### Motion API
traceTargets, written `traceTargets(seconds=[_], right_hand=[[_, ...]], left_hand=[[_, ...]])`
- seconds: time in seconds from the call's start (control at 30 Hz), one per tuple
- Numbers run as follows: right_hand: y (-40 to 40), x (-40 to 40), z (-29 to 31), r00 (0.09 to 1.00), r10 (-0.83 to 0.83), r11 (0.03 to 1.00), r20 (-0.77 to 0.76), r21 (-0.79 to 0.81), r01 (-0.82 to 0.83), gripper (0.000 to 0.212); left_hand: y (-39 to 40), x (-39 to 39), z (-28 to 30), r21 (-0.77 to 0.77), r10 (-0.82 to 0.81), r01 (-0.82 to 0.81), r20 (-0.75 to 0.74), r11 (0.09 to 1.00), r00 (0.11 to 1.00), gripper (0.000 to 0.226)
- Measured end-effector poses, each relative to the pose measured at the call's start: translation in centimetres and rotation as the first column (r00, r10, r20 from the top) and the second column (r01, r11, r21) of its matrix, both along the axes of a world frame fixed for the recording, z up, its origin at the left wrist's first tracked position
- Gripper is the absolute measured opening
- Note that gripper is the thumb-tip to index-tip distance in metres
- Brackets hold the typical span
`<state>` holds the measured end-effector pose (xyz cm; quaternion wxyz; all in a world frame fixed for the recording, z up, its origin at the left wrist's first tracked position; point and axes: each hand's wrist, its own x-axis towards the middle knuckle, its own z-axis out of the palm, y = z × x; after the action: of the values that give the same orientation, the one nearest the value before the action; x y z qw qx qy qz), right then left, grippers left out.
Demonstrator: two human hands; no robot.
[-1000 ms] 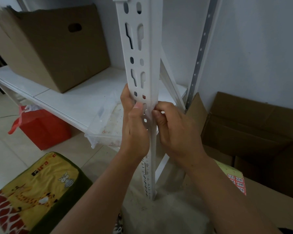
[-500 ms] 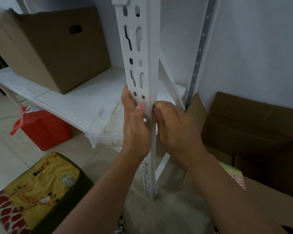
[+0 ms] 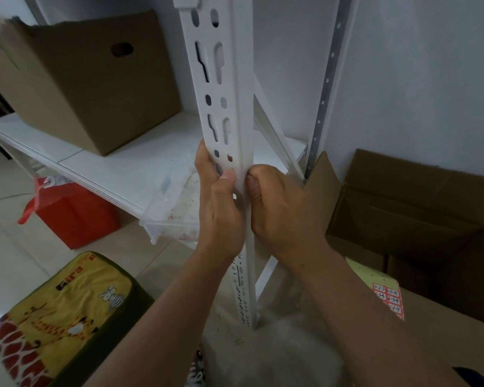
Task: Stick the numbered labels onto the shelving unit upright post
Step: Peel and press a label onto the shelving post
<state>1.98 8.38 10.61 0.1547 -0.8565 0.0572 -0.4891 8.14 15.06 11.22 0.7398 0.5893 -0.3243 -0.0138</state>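
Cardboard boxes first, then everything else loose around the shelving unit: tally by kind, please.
Cardboard boxes: 3 (on the shelf, open one by the wall, flat one at lower right)
Red bag: 1
Clear plastic container: 1
Giraffe-print cushion: 1
Label sheet: 1
Total: 7
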Motion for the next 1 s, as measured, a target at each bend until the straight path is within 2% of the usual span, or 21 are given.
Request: traceTargets(seconds=[0.13, 0.23, 0.33, 0.4, 0.5, 0.57, 0.63, 0.77, 0.87, 1.0], right_hand=[[0.3, -0.2, 0.1, 0.999, 0.047, 0.996, -0.006, 0.078, -0.046, 0.063], [0.3, -0.3, 0.2, 1.0, 0.018, 0.995, -0.003, 0.095, -0.018, 0.047], [0.5, -0.2, 0.2, 1.0, 0.0, 0.994, 0.001, 0.111, 0.0, 0.042], [0.5, -0.2, 0.1, 1.0, -0.003, 0.991, -0.001, 0.136, 0.003, 0.036], [0.2, -0.2, 0.1, 0.998, 0.046, 0.961, -0.051, 0.274, -0.03, 0.022], [-0.1, -0.4, 0.1, 0.991, 0.102, 0.915, -0.092, 0.399, -0.057, 0.018], [-0.5, -0.7, 0.2, 0.981, 0.16, 0.883, -0.11, 0.46, -0.092, 0.016], [-0.9, -1.0, 0.7, 0.957, 0.244, 0.884, -0.157, 0.443, -0.153, 0.009], [-0.9, -0.9, 1.0, 0.956, 0.229, 0.909, -0.186, 0.392, -0.142, 0.008], [-0.8, -0.9, 1.1, 0.961, 0.194, 0.933, -0.196, 0.341, -0.119, 0.009]], left_hand=[[-0.1, 0.1, -0.1, -0.012, 0.003, -0.003, 0.003, 1.0, 1.0, 0.061], [-0.2, 0.2, -0.2, -0.011, -0.004, 0.004, 0.006, 1.0, 1.0, 0.059], [-0.1, 0.2, -0.3, -0.007, -0.008, 0.009, 0.021, 1.0, 1.0, 0.072], [0.0, 0.1, -0.2, 0.006, -0.009, 0.009, 0.04, 1.0, 0.999, 0.069], [0.1, 0.3, -0.3, -0.004, -0.033, 0.033, 0.055, 0.999, 0.998, 0.055], [0.2, 0.4, -0.4, -0.012, -0.057, 0.058, 0.052, 0.998, 0.997, 0.052], [0.3, 0.4, -0.4, -0.02, -0.067, 0.068, 0.041, 0.997, 0.997, 0.051], [0.4, 0.6, 0.0, -0.014, -0.079, 0.08, 0.046, 0.997, 0.996, 0.048], [0.4, 0.8, 0.0, -0.02, -0.079, 0.08, 0.055, 0.997, 0.995, 0.044], [0.3, 0.6, -0.1, -0.012, -0.071, 0.072, 0.066, 0.997, 0.995, 0.05]])
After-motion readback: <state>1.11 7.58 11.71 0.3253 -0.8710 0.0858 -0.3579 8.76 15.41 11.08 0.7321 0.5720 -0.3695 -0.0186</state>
